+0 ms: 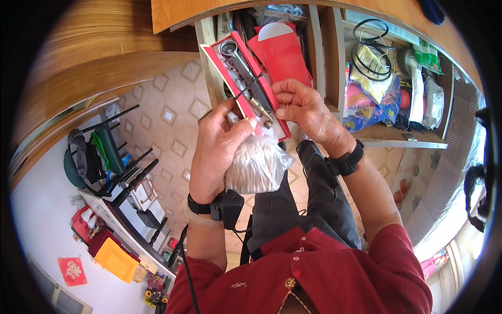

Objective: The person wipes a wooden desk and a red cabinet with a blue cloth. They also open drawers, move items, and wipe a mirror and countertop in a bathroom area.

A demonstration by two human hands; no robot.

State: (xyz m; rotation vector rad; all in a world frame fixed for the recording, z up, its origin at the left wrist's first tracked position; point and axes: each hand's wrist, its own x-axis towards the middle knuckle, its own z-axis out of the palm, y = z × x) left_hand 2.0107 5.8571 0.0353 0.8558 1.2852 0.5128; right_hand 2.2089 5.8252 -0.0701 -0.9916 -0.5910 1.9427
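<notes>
A narrow red box [244,84] lies tilted between my hands over an open drawer. Inside it are a metal tool with a round end [229,48], a dark strip and a brass-coloured metal piece [261,112]; a thin black tie crosses the box. My left hand [221,141] grips the box's lower left side and a clear plastic bag of cotton swabs [257,165], which hangs below the thumb. My right hand [304,108] pinches the box's right edge between thumb and fingers. Red paper envelopes [282,53] lie in the drawer just beyond my right hand.
A second open drawer [392,140] on the right holds plastic packets [355,100], a coiled black cable [370,49] and a white strip. The wooden desktop [176,15] runs above the drawers. On the left stand a black-framed chair [113,149] with bags and a shelf with a yellow tray [117,259].
</notes>
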